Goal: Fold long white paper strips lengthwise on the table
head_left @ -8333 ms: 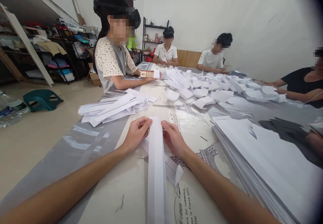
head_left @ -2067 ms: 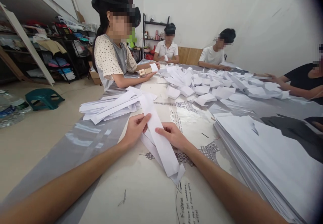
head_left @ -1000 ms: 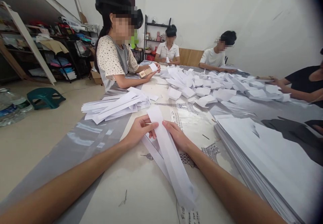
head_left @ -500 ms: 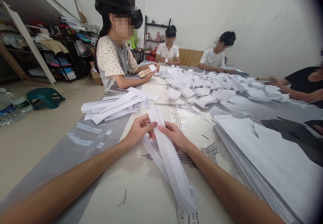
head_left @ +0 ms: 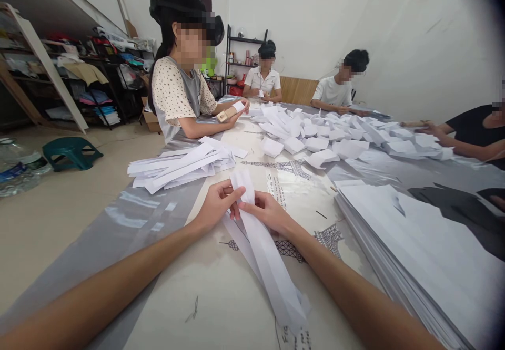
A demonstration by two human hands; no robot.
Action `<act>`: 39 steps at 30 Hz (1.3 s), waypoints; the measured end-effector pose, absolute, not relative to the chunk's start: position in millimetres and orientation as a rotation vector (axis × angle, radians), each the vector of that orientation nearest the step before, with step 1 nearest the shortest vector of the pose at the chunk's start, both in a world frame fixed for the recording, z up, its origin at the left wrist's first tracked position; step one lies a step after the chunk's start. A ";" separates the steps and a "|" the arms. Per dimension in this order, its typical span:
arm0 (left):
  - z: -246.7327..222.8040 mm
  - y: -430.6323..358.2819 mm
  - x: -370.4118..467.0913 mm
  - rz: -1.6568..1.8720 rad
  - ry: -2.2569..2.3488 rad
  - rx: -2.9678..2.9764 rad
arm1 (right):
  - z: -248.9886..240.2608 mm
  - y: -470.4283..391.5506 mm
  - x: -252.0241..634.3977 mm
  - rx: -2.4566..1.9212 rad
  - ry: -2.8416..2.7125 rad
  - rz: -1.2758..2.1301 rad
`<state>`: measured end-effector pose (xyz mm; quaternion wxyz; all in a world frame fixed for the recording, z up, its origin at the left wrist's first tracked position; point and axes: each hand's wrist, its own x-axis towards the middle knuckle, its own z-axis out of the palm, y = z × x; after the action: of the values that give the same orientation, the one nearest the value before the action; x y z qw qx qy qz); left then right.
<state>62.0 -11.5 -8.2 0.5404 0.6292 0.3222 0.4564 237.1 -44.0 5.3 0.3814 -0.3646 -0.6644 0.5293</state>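
Both my hands grip a long folded strip of white paper [head_left: 270, 266] near its far end, over the middle of the table. My left hand [head_left: 216, 203] pinches it from the left, thumb on top and fingers beneath. From the right, my right hand [head_left: 272, 213] presses its thumb on the strip, with its other fingers mostly hidden behind. The strip's near end slants toward me and to the right. Under it, another paper length [head_left: 241, 239] shows on the left; whether it belongs to the same strip I cannot tell.
Flat paper strips [head_left: 177, 166] lie in a pile ahead to the left. Small folded paper pieces [head_left: 315, 129] are heaped farther back. A tall stack of white sheets [head_left: 426, 245] stands at right. Several people sit around the table; one holds a wooden block [head_left: 226, 113] with paper.
My right thumb has slid slightly left and down on the paper strip. The strip's upper end has shifted a little to the left.
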 end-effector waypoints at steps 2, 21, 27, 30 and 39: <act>-7.4 -11.8 62.0 1.076 0.754 1.505 | 4.7 -43.7 237.0 -0.934 -1.699 1.340; -11.6 -6.6 60.8 1.126 0.732 1.506 | -4.0 -35.4 251.8 -0.923 -1.434 1.663; -10.7 -4.1 61.2 1.198 0.764 1.413 | -2.4 -35.8 256.4 -0.868 -1.325 1.828; -11.6 -3.0 61.9 1.192 0.770 1.371 | -3.0 -36.6 257.2 -0.911 -1.281 1.865; -12.5 -2.6 61.5 1.196 0.794 1.336 | -5.0 -37.8 253.8 -1.024 -1.293 1.787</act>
<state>61.5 -2.6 -12.5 0.5565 0.5662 0.3365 0.5065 253.8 -37.8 -5.0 0.3477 -0.3948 -0.4986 0.6890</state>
